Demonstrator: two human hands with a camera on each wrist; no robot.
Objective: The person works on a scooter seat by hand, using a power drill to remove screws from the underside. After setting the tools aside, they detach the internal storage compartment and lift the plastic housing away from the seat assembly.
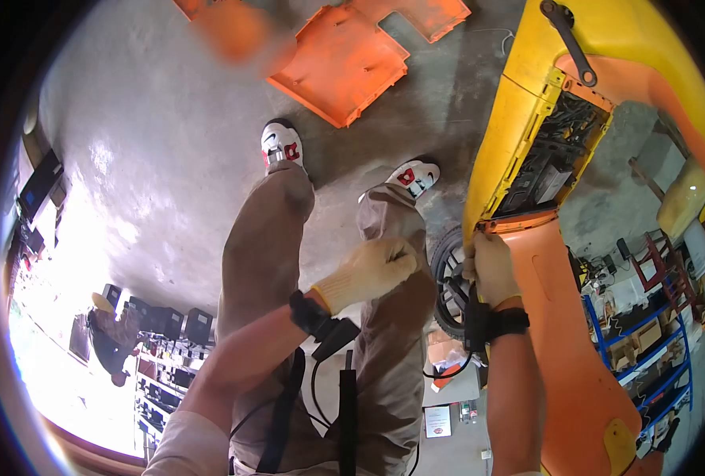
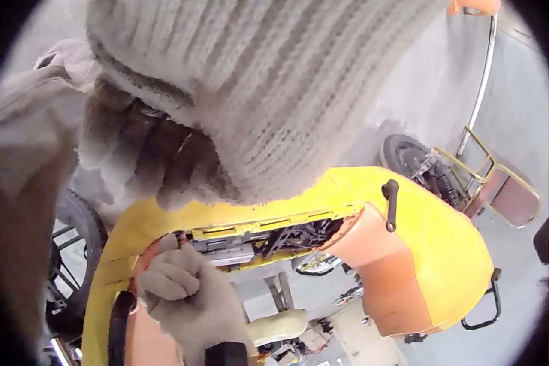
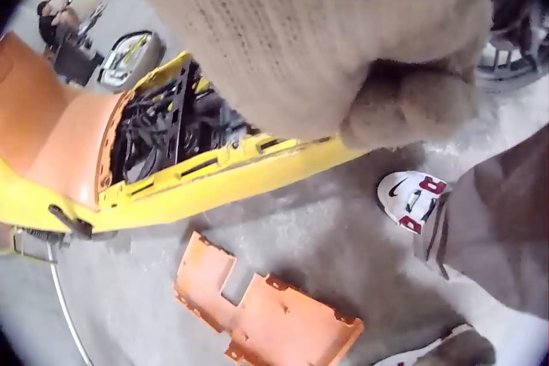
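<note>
my left hand (image 1: 371,272), palm hidden, what my right hand (image 1: 494,271) touches too small to tell, an orange piece (image 1: 233,30) blurred and cut off by the head view's top edge, yellow bodywork (image 1: 501,135) cut off there too, a paper (image 1: 437,422) too small to read

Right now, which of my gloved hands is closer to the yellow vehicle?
Your right hand, right beside the vehicle; your left hand is farther away, over your trousers.

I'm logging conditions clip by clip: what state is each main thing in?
Orange notched plastic panel: detached, lying on grey floor
Rectangular bay in yellow-and-orange plastic vehicle body: uncovered, wiring exposed
Pale-gloved left hand: fingers curled, contents unclear
Pale-gloved right hand: fingers curled beside bay's end
Blue metal shelving: stocked
</note>
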